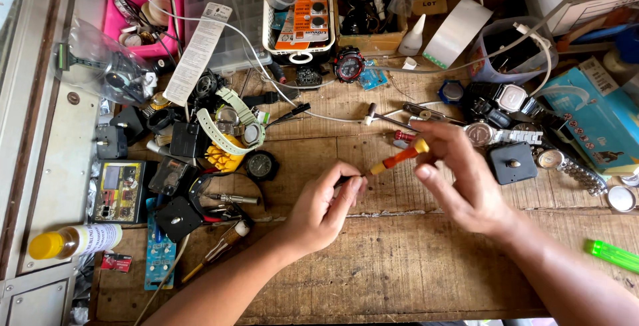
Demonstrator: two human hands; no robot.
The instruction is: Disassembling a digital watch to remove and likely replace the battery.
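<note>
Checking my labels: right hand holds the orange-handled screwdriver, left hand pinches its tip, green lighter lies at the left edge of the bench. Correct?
One error: the green lighter lies at the right edge of the bench, not the left, as the head view shows. The rest holds: the right hand holds the orange-handled screwdriver, and the left hand pinches its tip.

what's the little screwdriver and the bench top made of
Screwdriver: the handle looks like glossy orange plastic with a yellow end cap; its tip is hidden in the left hand. Bench top: bare, worn wood, with visible grain and cracks between planks.
</note>
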